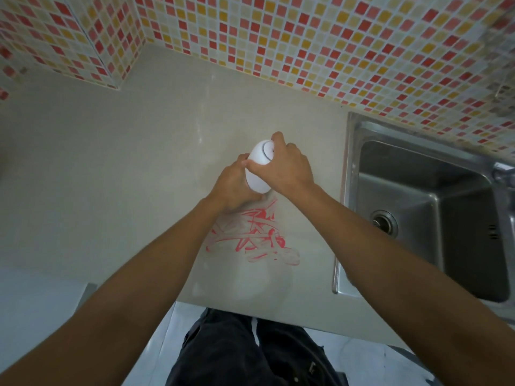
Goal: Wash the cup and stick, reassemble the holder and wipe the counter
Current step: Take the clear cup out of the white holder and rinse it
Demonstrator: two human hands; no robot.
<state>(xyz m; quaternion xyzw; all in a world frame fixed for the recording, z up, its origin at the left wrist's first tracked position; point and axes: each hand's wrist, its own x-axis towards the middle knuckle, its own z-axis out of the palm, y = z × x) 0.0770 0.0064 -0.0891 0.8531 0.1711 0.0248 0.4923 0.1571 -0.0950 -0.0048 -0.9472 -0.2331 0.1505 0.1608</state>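
A white egg-shaped holder (259, 168) stands on the beige counter (125, 151), a little left of the sink. My left hand (232, 188) grips its lower body from the left. My right hand (287, 164) grips its upper part from the right, fingers curled over the top. A seam and a small slot show on the holder's top. Red smeared marks (250, 235) cover the counter just in front of the holder. The cup and the stick are not visible.
A stainless steel sink (429, 207) with a round drain (384, 221) lies at the right, part of a tap (503, 174) at its far edge. Mosaic tile wall (306, 37) runs behind the counter. The counter's front edge is near my legs.
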